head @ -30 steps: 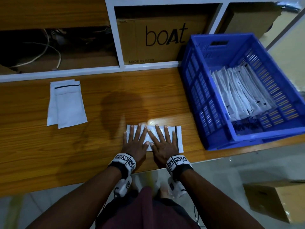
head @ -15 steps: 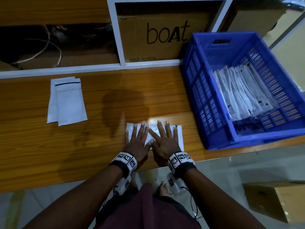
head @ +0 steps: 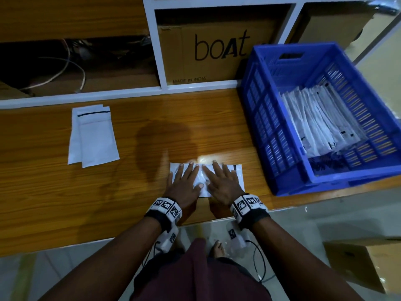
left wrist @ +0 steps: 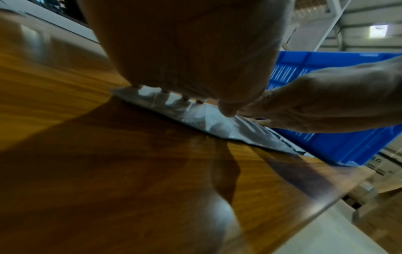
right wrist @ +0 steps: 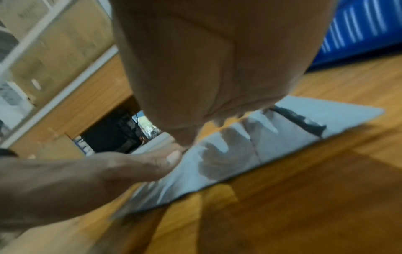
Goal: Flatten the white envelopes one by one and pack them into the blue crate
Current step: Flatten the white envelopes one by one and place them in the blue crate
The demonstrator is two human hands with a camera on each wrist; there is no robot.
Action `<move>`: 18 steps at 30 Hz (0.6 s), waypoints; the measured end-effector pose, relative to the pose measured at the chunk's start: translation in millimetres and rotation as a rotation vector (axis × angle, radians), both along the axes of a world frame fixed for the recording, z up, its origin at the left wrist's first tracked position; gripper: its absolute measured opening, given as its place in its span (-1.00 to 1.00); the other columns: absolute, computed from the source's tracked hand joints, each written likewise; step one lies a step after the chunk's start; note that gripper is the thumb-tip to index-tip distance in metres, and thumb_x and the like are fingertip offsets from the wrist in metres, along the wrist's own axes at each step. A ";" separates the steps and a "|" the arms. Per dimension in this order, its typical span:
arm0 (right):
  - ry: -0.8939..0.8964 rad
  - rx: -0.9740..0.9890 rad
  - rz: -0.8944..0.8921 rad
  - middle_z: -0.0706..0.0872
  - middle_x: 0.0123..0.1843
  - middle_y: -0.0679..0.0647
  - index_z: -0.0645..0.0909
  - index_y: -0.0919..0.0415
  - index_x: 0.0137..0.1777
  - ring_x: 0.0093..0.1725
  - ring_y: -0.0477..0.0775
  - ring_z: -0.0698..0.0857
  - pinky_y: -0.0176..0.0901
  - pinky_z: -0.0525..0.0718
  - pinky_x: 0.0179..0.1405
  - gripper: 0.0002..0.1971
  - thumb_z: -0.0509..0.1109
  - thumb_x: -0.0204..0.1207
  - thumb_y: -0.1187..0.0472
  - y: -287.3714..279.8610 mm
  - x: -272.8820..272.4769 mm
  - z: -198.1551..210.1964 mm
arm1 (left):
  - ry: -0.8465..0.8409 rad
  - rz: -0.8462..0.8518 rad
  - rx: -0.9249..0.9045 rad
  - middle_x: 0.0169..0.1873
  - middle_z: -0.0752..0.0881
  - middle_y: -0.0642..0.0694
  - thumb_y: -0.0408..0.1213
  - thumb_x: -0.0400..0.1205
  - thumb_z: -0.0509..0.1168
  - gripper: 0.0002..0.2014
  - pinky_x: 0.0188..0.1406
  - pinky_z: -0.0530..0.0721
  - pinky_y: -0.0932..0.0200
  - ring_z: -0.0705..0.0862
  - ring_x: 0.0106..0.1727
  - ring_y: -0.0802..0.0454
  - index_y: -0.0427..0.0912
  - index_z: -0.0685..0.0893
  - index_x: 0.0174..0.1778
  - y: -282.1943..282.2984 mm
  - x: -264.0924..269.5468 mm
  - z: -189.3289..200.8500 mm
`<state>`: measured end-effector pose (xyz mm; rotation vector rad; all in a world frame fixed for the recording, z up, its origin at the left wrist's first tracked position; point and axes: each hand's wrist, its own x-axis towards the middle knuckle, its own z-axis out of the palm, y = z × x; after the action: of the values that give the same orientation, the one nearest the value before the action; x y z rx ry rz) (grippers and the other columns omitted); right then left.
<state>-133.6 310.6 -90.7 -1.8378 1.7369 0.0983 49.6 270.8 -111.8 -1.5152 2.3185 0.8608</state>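
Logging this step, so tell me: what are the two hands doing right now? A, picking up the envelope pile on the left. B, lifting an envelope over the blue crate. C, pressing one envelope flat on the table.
C: left hand and right hand lie flat on the envelope.

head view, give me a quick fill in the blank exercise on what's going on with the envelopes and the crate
1. Both hands press flat on one ___ near the table's front edge.
2. The left hand and right hand lie on it with fingers ___.
3. The crate already holds a ___ of white envelopes.
4. The two spare envelopes lie to the person's ___.

Missing words: envelope; straight; row; left
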 end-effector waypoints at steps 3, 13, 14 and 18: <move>0.098 -0.072 -0.029 -0.14 0.82 0.06 -0.12 -0.20 0.78 0.76 0.28 -0.23 0.34 -0.24 0.68 -0.33 0.12 0.76 0.09 -5.2 -8.2 6.1 | -0.019 -0.019 -0.039 0.80 -0.26 0.10 0.01 0.86 -0.01 -0.35 0.72 -0.14 -0.33 -0.25 0.81 -0.08 0.16 -0.20 0.80 -5.0 -3.5 7.5; 0.286 -0.158 0.032 0.53 0.44 0.14 0.46 0.04 0.57 0.47 0.29 0.47 0.23 0.34 0.49 -0.39 0.49 0.50 0.08 -35.6 -7.8 38.9 | 0.005 0.034 -0.210 0.68 0.29 -0.01 -0.13 0.73 0.33 -0.26 0.63 -0.02 -0.43 0.16 0.71 -0.12 0.12 0.08 0.77 -26.2 -8.0 31.6; 0.301 -0.152 0.048 0.55 0.42 0.14 0.52 0.05 0.51 0.44 0.29 0.49 0.22 0.36 0.46 -0.46 0.48 0.52 0.08 -37.6 -7.3 43.8 | -0.003 0.021 -0.246 0.62 0.37 -0.01 -0.12 0.70 0.36 -0.30 0.64 -0.05 -0.45 0.22 0.68 -0.12 0.12 0.18 0.72 -28.2 -6.5 32.7; 0.306 -0.240 0.072 0.61 0.40 0.06 0.64 0.00 0.35 0.38 0.25 0.58 0.25 0.38 0.39 -0.61 0.44 0.50 0.17 -42.6 -7.7 57.0 | -0.017 0.013 -0.371 0.49 0.51 0.05 -0.06 0.68 0.39 -0.54 0.64 0.06 -0.38 0.37 0.58 -0.07 0.14 0.46 0.50 -33.8 -4.8 46.3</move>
<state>-141.2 268.0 -33.6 -2.1517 1.9589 0.2184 44.8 237.0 -65.6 -1.6655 2.5625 0.4309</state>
